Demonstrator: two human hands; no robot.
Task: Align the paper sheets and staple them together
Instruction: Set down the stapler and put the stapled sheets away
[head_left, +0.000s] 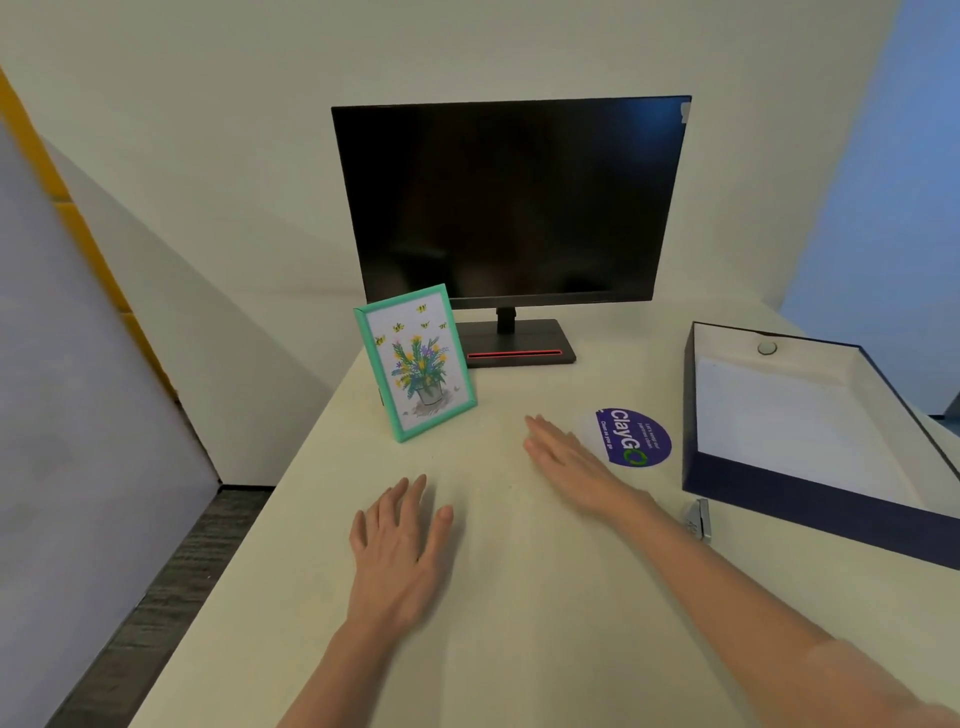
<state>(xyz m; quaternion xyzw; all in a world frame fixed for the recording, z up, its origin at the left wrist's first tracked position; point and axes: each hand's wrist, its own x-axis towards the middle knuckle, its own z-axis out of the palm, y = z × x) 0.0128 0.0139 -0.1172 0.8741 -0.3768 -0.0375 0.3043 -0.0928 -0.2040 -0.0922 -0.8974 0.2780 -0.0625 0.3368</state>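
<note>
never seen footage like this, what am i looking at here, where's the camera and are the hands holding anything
There is no machine here: a person works with bare hands. The one picture comes from a wide-angle camera on their head, looking forward and down, so the arms enter from below. The left hand and right hand are spread flat over the pale desk, holding nothing. On the desk stand a dark monitor and a green picture frame with painted flowers. A round purple sticker lies beside the right hand. To the right sits an open navy box with white paper sheets inside, and a small stapler lies just in front of it.
</note>
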